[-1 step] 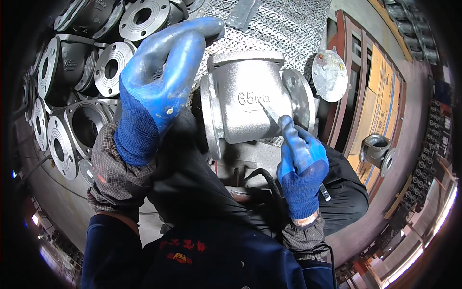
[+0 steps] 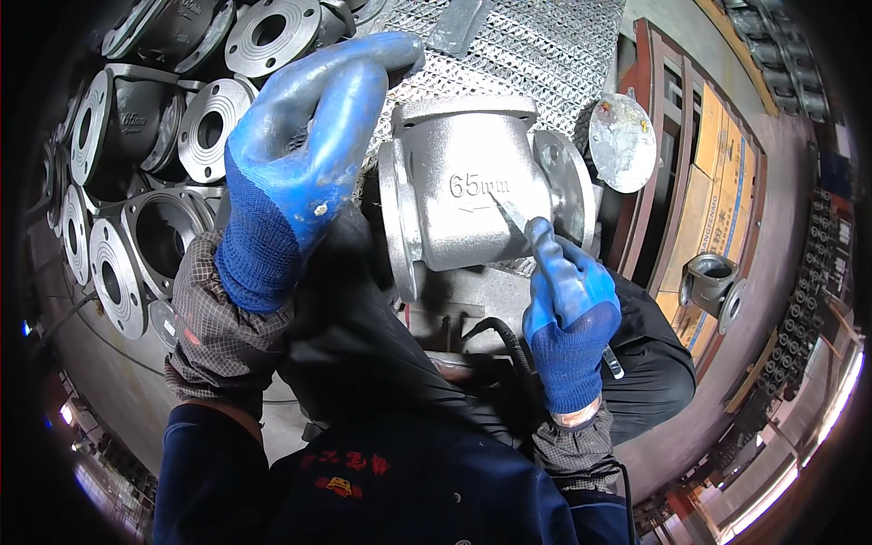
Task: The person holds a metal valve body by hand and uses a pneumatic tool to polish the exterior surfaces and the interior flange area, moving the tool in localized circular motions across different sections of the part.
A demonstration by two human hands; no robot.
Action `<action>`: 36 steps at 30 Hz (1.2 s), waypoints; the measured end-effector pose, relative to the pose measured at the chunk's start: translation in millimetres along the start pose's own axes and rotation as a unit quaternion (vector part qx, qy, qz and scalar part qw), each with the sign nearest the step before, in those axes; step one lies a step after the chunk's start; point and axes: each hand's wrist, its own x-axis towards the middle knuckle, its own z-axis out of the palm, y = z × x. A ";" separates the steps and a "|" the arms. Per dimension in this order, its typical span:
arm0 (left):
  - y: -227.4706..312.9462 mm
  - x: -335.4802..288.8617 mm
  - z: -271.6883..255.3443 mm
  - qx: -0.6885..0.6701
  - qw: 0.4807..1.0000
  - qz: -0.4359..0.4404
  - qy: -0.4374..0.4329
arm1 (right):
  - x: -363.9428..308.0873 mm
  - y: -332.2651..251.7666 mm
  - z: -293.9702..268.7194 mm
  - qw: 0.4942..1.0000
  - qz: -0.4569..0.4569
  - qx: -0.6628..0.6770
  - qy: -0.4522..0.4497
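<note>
A silver cast-metal valve body with round flanges sits in front of me, its raised lettering facing up. My right hand, in a blue coated glove, grips a thin knife-like tool. The tool's pointed tip touches or hovers just over the lettering, and its back end sticks out below the fist. To the left of the valve body is my left hand, gloved the same way. Its fingers are bent and pressed toward the thumb; whatever they hold, if anything, is hidden.
Several grey flanged valve bodies are piled at the left. Beneath the work lies a textured metal mesh surface with a flat grey piece on it. A stained round disc, a red-brown frame with cardboard and another valve body are at the right.
</note>
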 end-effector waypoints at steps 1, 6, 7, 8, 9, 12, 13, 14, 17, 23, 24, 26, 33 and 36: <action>-0.7 0.2 -1.4 0.005 1.000 0.009 -0.005 | 0.0 -0.2 0.1 1.000 0.001 -0.001 0.001; 13.0 2.5 -1.0 0.058 0.997 -0.057 -0.017 | -1.4 0.7 0.7 1.000 0.002 -0.005 0.005; 7.5 0.9 -1.0 0.042 0.998 -0.036 -0.012 | -1.7 0.4 0.7 1.000 0.003 -0.001 0.004; 4.6 -0.2 -1.5 0.026 1.000 -0.016 -0.008 | -2.0 0.0 0.7 1.000 0.004 0.002 0.003; 4.5 -0.2 -2.4 0.047 0.999 0.008 -0.013 | -2.0 0.4 0.8 1.000 0.006 0.006 0.002; 5.1 -1.0 -3.2 0.069 0.996 0.047 -0.019 | -1.5 0.8 0.5 1.000 0.008 0.007 -0.001; 5.2 -2.1 -1.8 0.050 0.998 0.038 -0.013 | -1.6 0.9 0.5 1.000 0.007 0.007 -0.001; 5.3 -2.3 -1.6 0.040 0.999 0.023 -0.009 | -1.7 1.1 0.5 1.000 0.005 0.006 0.000; 5.8 -1.6 -2.3 0.029 0.999 -0.031 -0.004 | -2.4 0.6 0.1 1.000 0.005 0.006 -0.002; 10.0 -0.9 -0.3 0.062 0.998 -0.002 0.002 | -3.1 1.0 0.2 1.000 0.013 0.004 -0.006; 10.1 -0.8 0.0 0.058 0.998 -0.003 0.003 | -3.0 1.0 0.4 1.000 0.012 0.002 -0.006; 10.1 -1.4 0.4 0.028 0.999 -0.028 0.006 | -2.8 0.6 0.4 1.000 0.010 0.005 -0.002; 5.8 1.9 -0.2 0.053 0.998 -0.037 0.001 | -3.8 3.9 3.1 1.000 -0.010 0.009 0.016; 3.8 2.4 -1.7 0.051 0.999 -0.017 -0.009 | -4.3 3.1 1.5 1.000 -0.004 0.008 0.014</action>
